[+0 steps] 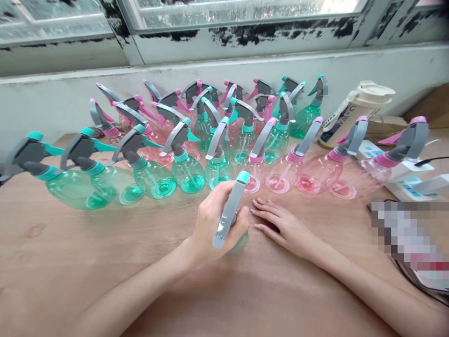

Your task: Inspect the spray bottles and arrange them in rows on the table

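My left hand (210, 224) is wrapped round the neck of a spray bottle (229, 213) with a grey head and a teal nozzle tip. Most of its green body is hidden under the hand and head. My right hand (280, 224) lies flat on the wooden table (168, 290), fingers stretched toward the held bottle but apart from it. Just beyond both hands stands a front row of spray bottles, with green ones (189, 175) on the left and pink ones (280, 173) on the right.
Behind the front row, more green and pink spray bottles (245, 140) crowd toward the wall (35, 100). At the right are a cream tumbler (358, 110), white power strips (403, 187) with a cable, and a blurred-out flat object (414, 243).
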### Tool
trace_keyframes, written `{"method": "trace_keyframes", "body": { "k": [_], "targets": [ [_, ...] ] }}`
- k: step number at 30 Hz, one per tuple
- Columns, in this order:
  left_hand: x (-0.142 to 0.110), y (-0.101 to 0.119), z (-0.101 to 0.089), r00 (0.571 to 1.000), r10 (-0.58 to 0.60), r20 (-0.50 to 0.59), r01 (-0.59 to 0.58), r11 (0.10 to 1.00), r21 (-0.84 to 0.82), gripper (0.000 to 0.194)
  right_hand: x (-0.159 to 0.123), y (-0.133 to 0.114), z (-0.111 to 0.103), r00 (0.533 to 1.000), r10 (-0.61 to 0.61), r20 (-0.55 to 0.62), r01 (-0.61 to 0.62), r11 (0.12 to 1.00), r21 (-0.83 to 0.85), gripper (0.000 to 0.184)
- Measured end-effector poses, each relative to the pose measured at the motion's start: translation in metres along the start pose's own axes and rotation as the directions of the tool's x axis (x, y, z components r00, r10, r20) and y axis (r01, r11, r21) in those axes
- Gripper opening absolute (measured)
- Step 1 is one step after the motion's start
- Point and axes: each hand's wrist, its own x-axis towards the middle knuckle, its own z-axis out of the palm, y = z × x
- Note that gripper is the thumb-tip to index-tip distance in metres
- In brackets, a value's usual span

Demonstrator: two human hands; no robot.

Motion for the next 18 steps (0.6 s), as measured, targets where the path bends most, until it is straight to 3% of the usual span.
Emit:
{"method": "trace_keyframes", "body": {
  "k": [7, 13, 18],
  "targets": [
    [0.0045, 0.0020, -0.0019, 1.000, 0.002, -0.006, -0.002, 0.999, 0.032, 0.025, -0.0001, -0.0002, 0.0001, 1.000, -0.003, 0.016, 0.003, 1.000, -0.019, 0.039],
    [0.0072, -0.0034, -0.0021, 0.988, 0.152, -0.027, -0.150, 0.988, 0.047, 0.006, 0.0005, -0.0012, -0.0007, 1.000, 0.004, 0.007, -0.004, 1.000, 0.000, 0.038],
    [0.0054, -0.0004, -0.0024, 0.999, 0.042, 0.002, -0.042, 0.998, 0.038, 0.017, 0.0000, 0.0001, 0.0002, 1.000, -0.001, 0.008, 0.001, 1.000, -0.001, 0.040]
  ]
}}
